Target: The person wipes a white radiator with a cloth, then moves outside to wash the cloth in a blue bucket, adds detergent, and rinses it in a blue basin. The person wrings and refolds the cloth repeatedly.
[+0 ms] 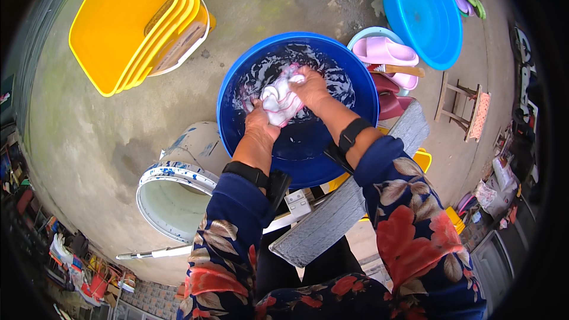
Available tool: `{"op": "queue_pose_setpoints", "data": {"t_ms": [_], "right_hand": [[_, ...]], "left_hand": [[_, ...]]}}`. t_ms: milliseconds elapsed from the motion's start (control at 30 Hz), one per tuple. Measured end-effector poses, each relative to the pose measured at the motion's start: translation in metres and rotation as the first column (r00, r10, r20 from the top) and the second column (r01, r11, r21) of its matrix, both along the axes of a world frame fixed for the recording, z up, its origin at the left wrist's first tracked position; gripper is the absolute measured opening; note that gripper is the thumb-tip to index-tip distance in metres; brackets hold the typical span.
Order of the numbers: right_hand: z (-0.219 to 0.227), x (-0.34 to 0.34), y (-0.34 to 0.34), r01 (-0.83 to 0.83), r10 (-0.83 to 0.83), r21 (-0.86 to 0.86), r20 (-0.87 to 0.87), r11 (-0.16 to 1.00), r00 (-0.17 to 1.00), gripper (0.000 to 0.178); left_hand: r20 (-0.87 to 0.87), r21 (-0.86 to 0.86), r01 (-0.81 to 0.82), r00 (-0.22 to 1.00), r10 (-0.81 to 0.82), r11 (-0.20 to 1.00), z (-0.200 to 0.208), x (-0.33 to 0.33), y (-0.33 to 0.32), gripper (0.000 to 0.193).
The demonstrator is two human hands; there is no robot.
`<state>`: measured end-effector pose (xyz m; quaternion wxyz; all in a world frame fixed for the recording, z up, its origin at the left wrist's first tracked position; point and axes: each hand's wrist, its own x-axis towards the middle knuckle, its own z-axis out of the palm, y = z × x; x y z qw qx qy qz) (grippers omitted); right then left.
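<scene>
A wet white cloth (277, 102) with pink-red stripes is bunched up over a round blue basin (363, 92). My left hand (261, 123) grips its lower left side, and my right hand (310, 89) has hold of its upper right part, fingers curled in. Both hands are inside the rim, just above rippling water (335, 77) with light foamy streaks. How deep the cloth dips into the water cannot be seen. Dark bands circle both my wrists, and my floral sleeves end below them.
Stacked yellow bins (121, 21) stand at the upper left. A paint-stained white bucket (172, 204) lies tipped left of the basin. On the right are pink slippers (385, 51), a wooden-handled brush (404, 70), a light blue basin (424, 18) and a small stool (474, 112). A grey plank (326, 222) crosses near my legs.
</scene>
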<state>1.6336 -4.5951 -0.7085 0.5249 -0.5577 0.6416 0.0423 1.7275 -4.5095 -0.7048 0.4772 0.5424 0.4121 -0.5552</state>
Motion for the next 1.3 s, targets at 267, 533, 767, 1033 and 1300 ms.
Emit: {"op": "queue_pose_setpoints", "data": {"t_ms": [267,533,767,1033,1300], "right_hand": [[0.053,0.029,0.051,-0.273,0.285,-0.256,0.013,0.927,0.958,0.028],[-0.024,-0.015,-0.011,-0.218,0.152,-0.220,-0.282,0.951,0.947,0.030],[0.016,0.005,0.044,0.024,-0.078,0.118,0.476,0.993,0.876,0.032],[0.054,0.036,0.014,-0.128,0.084,-0.304,-0.156,0.944,0.984,0.022],[0.068,0.030,0.030,-0.161,0.164,-0.218,-0.005,0.963,0.986,0.024]], "left_hand": [[-0.171,-0.131,-0.041,0.985,0.018,0.990,-0.011,-0.007,0.015,0.031],[-0.071,-0.077,0.011,0.997,-0.017,0.997,0.009,-0.008,0.014,0.037],[-0.063,-0.098,0.017,0.998,-0.023,0.995,-0.011,0.000,0.015,0.032],[-0.187,-0.234,0.075,0.975,-0.121,0.969,-0.006,-0.015,0.013,0.019],[-0.233,-0.338,-0.005,0.969,-0.078,0.941,-0.005,-0.007,0.020,0.023]]}}
